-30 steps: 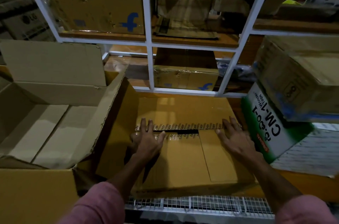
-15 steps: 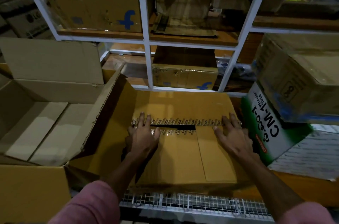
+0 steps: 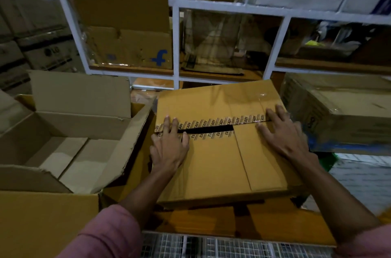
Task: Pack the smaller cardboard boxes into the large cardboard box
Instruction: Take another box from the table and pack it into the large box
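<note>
The smaller cardboard box (image 3: 220, 152) sat tilted just right of the open large cardboard box (image 3: 63, 141); the left hand (image 3: 169, 147) and right hand (image 3: 283, 137) pressed flat, fingers spread, on its taped top.

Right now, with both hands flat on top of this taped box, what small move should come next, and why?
Probably slide the left hand and right hand out to the side edges of the taped box and curl the fingers under. Both palms only rest flat on its lid, so nothing is gripped, and the open big box waits just to its left with its flaps up.
</note>
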A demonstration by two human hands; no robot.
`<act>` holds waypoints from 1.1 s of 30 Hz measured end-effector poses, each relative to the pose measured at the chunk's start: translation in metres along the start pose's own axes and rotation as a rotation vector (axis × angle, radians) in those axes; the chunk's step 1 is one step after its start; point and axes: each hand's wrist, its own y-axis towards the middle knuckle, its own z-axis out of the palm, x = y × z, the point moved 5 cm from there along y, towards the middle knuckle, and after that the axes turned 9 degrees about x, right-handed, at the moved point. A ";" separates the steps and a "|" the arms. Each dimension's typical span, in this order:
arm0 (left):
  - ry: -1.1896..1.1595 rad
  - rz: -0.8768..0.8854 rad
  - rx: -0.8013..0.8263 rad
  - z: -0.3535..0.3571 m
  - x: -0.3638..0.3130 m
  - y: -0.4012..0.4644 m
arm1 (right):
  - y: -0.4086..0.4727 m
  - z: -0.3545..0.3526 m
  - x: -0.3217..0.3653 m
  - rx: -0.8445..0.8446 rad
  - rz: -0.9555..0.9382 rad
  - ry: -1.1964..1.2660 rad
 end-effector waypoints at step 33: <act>0.170 0.103 -0.232 -0.221 -0.060 0.081 | 0.049 -0.165 0.102 -0.287 -0.126 0.086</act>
